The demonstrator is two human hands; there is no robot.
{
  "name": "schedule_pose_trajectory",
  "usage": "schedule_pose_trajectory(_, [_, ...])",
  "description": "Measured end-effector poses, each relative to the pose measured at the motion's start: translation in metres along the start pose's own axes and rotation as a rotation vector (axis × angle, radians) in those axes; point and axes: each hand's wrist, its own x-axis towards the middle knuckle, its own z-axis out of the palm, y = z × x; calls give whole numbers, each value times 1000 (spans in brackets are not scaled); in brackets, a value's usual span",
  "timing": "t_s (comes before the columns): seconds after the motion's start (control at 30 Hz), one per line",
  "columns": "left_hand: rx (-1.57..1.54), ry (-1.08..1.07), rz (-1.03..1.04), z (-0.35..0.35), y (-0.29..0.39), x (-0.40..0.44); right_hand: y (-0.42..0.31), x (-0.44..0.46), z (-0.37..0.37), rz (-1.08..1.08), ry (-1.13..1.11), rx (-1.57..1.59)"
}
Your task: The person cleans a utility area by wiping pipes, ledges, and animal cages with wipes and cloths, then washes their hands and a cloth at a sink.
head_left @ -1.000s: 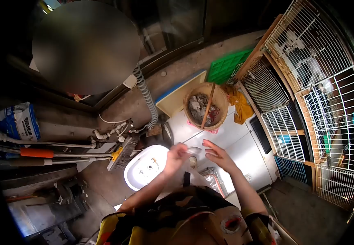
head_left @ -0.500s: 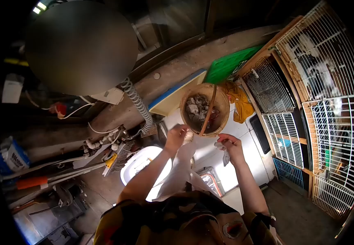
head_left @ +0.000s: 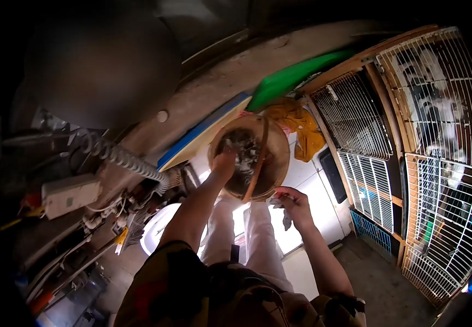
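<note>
A round wicker basket (head_left: 281, 163) with a handle across its top stands on the floor before me. Grey-white crumpled scraps (head_left: 247, 152) lie inside it. My left hand (head_left: 225, 162) is down in the basket at the scraps; its fingers are dark and mostly hidden, so whether it grips anything cannot be seen. By the basket's near right rim, my right hand (head_left: 296, 205) is closed on a limp grey crumpled scrap (head_left: 286, 219), which hangs below the fingers.
Wire cages (head_left: 367, 180) line the right side, with a black-and-white animal (head_left: 437, 109) in the upper one. A mustard cloth (head_left: 307, 133), green panel (head_left: 296, 76) and blue-edged board (head_left: 203, 131) sit behind the basket. A white basin (head_left: 157, 226) is at left.
My left hand has gone from beside the basket's near rim down into it. My right hand keeps the grey scrap and has shifted slightly left and down. The whole view has turned.
</note>
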Motion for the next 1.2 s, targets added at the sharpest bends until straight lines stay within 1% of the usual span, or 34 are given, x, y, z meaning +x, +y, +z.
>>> schedule_pose_trajectory(0.03, [-19, -9, 84, 20, -11, 8, -7, 3, -1, 7, -7, -30])
schedule_pose_trajectory(0.07, [151, 129, 175, 42, -18, 11, -18, 9, -2, 8, -20, -62])
schedule_pose_trajectory(0.1, [183, 45, 112, 40, -10, 14, -26, 14, -1, 2, -16, -76])
schedule_pose_trajectory(0.13, [217, -41, 44, 36, -5, 13, -27, 22, -2, -49, -23, -110])
schedule_pose_trajectory(0.2, [272, -67, 14, 42, -5, 14, -30, 40, -1, -163, -46, -165])
schedule_pose_trajectory(0.23, [301, -79, -2, 44, -6, 12, -36, 46, 2, -65, -44, -108])
schedule_pose_trajectory(0.33, [233, 211, 149, 35, 3, -3, -43, 71, 18, -161, -94, -36])
schedule_pose_trajectory(0.37, [154, 127, 70, 31, 11, -2, -54, 75, 24, -110, -137, 26])
schedule_pose_trajectory(0.47, [97, -28, -99, 36, 16, 8, -49, 100, 39, -209, -196, -71])
schedule_pose_trajectory(0.5, [-44, -18, -20, 59, -4, 11, -57, 105, 47, -215, -195, -130])
schedule_pose_trajectory(0.57, [-266, 84, 5, 126, -42, 18, -55, 121, 56, -236, -216, -133])
schedule_pose_trajectory(0.63, [-376, 4, -153, 82, -15, 9, -46, 137, 73, -242, -195, -82])
schedule_pose_trajectory(0.67, [-225, 173, -77, 48, 3, 0, -43, 145, 83, -159, -168, 17])
schedule_pose_trajectory(0.73, [85, 505, 84, 5, 25, -23, -41, 162, 100, 7, -112, 214])
schedule_pose_trajectory(0.77, [16, 542, 51, -12, 31, -31, -42, 173, 105, 45, -89, 189])
schedule_pose_trajectory(0.87, [-176, 665, -32, -50, 39, -52, -39, 204, 118, 8, -97, 126])
schedule_pose_trajectory(0.9, [-224, 718, -47, -61, 36, -58, -32, 212, 124, 28, 1, 154])
schedule_pose_trajectory(0.97, [-360, 799, -94, -88, 37, -67, -8, 242, 129, 90, -17, 261])
schedule_pose_trajectory(1.0, [-440, 808, -161, -95, 31, -70, 2, 255, 132, 122, -29, 314])
schedule_pose_trajectory(1.03, [-481, 857, -203, -105, 28, -69, 8, 263, 131, 144, -95, 339])
schedule_pose_trajectory(1.07, [-521, 907, -245, -113, 24, -65, 14, 270, 132, 155, -98, 398])
schedule_pose_trajectory(1.1, [-459, 996, -165, -116, 16, -60, 17, 274, 136, 165, -99, 457])
schedule_pose_trajectory(1.13, [-452, 1015, -164, -120, 10, -54, 20, 278, 140, 174, -98, 517])
schedule_pose_trajectory(1.17, [-447, 1033, -162, -125, 6, -49, 24, 280, 143, 155, -42, 547])
schedule_pose_trajectory(1.2, [-442, 1052, -160, -129, 3, -43, 27, 283, 144, 151, -62, 561])
